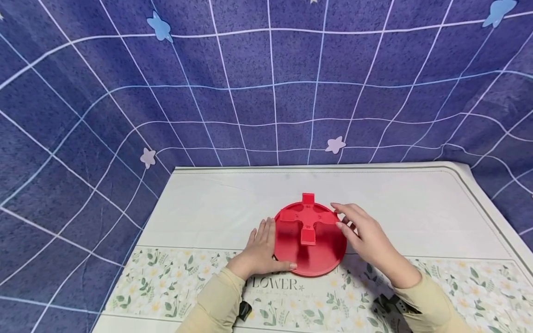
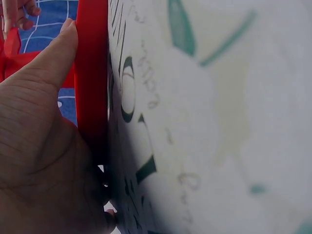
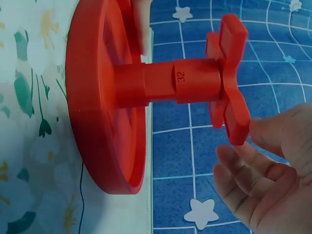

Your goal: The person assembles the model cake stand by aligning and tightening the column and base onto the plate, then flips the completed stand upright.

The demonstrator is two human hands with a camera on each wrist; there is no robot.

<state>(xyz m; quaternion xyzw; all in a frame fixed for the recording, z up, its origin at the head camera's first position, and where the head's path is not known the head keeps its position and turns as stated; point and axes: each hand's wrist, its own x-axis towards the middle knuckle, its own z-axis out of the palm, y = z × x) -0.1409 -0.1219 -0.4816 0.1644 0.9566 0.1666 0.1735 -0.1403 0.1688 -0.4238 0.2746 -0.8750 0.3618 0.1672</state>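
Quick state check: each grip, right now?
Left grip: open, touching the red base.
Right grip: at one arm of the red cross piece; whether open or pinching cannot be told.

"32": red post (image 3: 200, 87) | "FLOWER": tablecloth (image 1: 216, 203) | script below: illegible | marks on red cross (image 1: 308, 217): too small

Home-like rm, type unclear: floral tblcloth (image 1: 216, 199) w/ starry blue drape (image 1: 258, 104) bhnd

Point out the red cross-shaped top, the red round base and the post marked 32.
Red cross-shaped top (image 1: 308, 217): head view, on its central hub.
Red round base (image 1: 321, 259): head view, on its bare inner floor.
Post marked 32 (image 3: 168, 83): right wrist view, on its side beside the number.
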